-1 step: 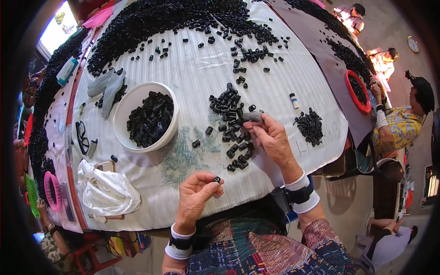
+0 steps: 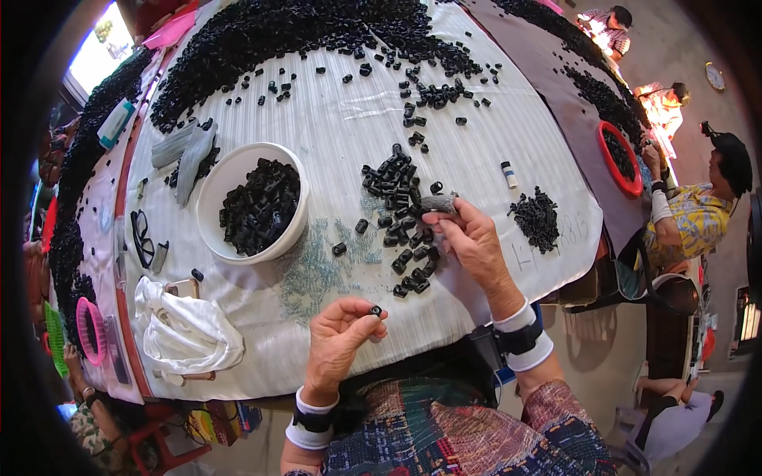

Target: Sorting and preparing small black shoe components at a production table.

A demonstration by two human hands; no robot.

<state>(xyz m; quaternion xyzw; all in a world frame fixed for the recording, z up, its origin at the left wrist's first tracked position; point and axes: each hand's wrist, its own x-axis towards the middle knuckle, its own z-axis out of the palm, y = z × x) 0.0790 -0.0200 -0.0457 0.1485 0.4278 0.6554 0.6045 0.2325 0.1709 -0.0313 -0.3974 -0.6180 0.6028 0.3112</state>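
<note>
My left hand (image 2: 345, 337) is closed, pinching a small black plastic part (image 2: 376, 311) between thumb and fingers over the near edge of the table. My right hand (image 2: 470, 242) is also closed, with thumb and forefinger on a short, grey, fabric-like wrapped piece (image 2: 438, 204); its exact kind does not show. That piece lies against a loose heap of black plastic parts (image 2: 391, 176), which trails down beside the right fingertips. Left of the heap, tiny clear bluish beads (image 2: 316, 270) are spread on the white sheet (image 2: 349, 131).
A white bowl (image 2: 208, 239) of black parts stands left. Near it are glasses (image 2: 141, 238), a white cloth bundle (image 2: 190, 329) and grey strips (image 2: 194, 163). Right are a small bottle (image 2: 509, 174) and tiny black pieces (image 2: 536, 220). A large black pile (image 2: 262, 36) lies far. Other people sit around.
</note>
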